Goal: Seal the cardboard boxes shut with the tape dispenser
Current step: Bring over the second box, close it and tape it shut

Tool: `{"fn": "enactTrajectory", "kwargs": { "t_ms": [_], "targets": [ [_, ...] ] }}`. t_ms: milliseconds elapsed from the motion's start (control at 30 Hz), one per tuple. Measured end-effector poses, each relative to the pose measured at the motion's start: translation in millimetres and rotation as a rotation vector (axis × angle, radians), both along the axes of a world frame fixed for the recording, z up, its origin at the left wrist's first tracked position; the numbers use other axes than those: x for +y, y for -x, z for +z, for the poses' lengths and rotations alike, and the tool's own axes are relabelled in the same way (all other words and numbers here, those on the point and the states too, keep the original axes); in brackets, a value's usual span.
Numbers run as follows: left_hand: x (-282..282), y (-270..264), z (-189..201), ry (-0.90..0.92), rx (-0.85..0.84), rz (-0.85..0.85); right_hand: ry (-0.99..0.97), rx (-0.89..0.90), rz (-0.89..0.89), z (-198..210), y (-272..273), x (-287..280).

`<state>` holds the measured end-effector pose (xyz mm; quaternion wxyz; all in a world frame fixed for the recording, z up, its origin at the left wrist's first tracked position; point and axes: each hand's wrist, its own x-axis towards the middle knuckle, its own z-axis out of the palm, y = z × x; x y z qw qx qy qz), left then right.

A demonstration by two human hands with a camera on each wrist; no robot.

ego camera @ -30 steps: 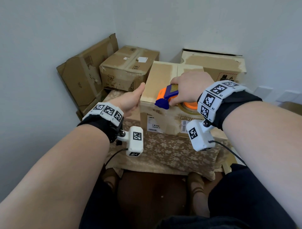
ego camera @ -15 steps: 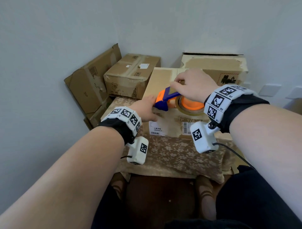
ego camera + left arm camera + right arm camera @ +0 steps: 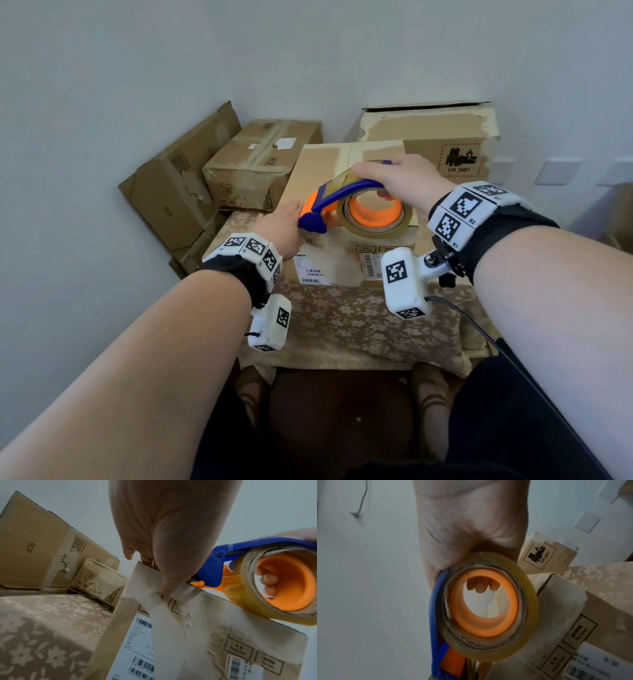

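Note:
A cardboard box [image 3: 318,178] stands on the floral-cloth table [image 3: 359,322], its top seam taped. My right hand [image 3: 404,181] grips the blue and orange tape dispenser [image 3: 363,209] over the roll, with fingertips inside the orange core [image 3: 481,586]. The dispenser is tilted above the box's near top edge, blue nose to the left. My left hand [image 3: 284,229] is at that edge beside the nose. Its thumb [image 3: 171,574] presses a tape strip onto the box's front face [image 3: 214,628], and its fingers reach over the top. The clear tape roll [image 3: 240,592] hangs just above the box.
A taped box [image 3: 260,161] sits at the back left, with a larger worn box [image 3: 174,192] leaning against the left wall. Another box with a UN 3481 label [image 3: 428,133] stands at the back right. Walls close in behind. A cable [image 3: 479,332] hangs from my right wrist.
My left hand moved from the box's left side to the near top edge by the dispenser's nose. My right hand drew the dispenser toward me and tilted it up off the box top.

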<state>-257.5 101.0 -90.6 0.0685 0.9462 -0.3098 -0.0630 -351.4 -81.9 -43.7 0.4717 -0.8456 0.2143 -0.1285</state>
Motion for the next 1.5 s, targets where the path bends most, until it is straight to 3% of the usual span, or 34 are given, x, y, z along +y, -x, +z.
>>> {"fn": "enactTrajectory", "kwargs": {
  "t_ms": [367,667,1033,1367,1500],
  "targets": [
    [-3,-3,-2,-0.005,0.001,0.037,-0.183,-0.011,0.121,5,12,-4],
    [-8,-7,1,-0.131,-0.059,-0.068,-0.045,0.030,0.120,23,35,-43],
    [-6,-8,-3,-0.121,-0.078,-0.063,0.183,0.140,0.196,25,31,-48],
    [-19,-6,-12,-0.298,-0.167,-0.022,0.228,0.167,0.181,23,32,-47],
    [-32,-1,-14,-0.254,-0.159,-0.071,0.213,0.174,0.153,22,31,-50]
  ]
}}
